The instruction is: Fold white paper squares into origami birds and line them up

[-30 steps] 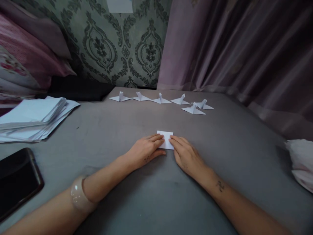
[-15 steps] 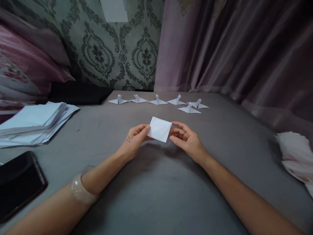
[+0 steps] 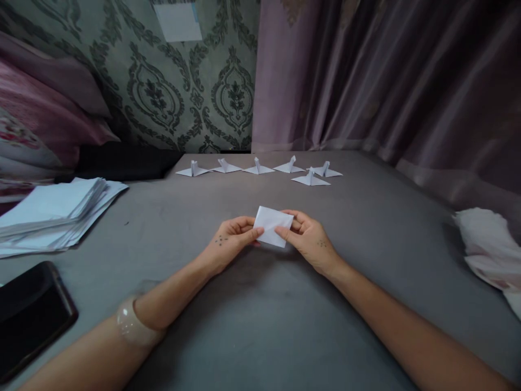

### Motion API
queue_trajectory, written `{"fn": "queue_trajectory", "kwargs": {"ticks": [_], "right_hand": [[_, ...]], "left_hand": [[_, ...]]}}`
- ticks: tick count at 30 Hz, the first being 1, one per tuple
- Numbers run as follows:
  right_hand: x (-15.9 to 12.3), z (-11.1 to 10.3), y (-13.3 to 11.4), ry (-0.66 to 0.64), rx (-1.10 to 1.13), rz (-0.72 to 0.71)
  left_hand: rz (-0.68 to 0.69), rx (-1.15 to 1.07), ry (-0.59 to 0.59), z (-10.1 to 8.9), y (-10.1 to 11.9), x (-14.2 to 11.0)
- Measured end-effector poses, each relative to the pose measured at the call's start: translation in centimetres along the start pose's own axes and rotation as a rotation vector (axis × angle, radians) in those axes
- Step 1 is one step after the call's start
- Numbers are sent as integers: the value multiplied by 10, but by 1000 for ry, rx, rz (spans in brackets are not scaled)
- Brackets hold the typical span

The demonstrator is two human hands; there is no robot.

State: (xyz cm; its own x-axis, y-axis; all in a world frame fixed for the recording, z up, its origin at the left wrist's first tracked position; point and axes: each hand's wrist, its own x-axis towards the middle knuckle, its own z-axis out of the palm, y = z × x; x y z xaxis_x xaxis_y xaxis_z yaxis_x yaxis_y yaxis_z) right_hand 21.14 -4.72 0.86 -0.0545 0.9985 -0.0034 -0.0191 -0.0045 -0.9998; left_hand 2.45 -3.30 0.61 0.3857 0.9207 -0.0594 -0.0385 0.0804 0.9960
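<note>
left hand (image 3: pixel 234 241) + right hand (image 3: pixel 313 239): both pinching folded paper (image 3: pixel 269 220), thumbs on top, just above grey surface (image 3: pixel 244 331) | done: six winged paper figures (image 3: pixel 258 168) sitting at back | left: held piece showing no wings, probably needing more folding

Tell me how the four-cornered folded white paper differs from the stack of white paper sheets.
Left hand and right hand hold the four-cornered folded white paper; the stack of white paper sheets lies on the grey surface. The folded paper is smaller, the stack larger. Both are white.
</note>
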Motion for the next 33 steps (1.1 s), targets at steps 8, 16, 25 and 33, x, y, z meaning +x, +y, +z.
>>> {"fn": "queue_trajectory", "kwargs": {"ticks": [8, 16, 25, 33], "right_hand": [[-4, -18, 1, -29, -900, -715], [-18, -11, 3, -235, -1431, -638], [-22, -8, 6, -147, -1192, -382], [-14, -3, 7, 22, -997, -139]], "left_hand": [[798, 1160, 55, -17, 2, -7], [680, 1451, -186, -13, -7, -6], [385, 1028, -48, -21, -17, -1], [204, 855, 56, -24, -16, 6]]}}
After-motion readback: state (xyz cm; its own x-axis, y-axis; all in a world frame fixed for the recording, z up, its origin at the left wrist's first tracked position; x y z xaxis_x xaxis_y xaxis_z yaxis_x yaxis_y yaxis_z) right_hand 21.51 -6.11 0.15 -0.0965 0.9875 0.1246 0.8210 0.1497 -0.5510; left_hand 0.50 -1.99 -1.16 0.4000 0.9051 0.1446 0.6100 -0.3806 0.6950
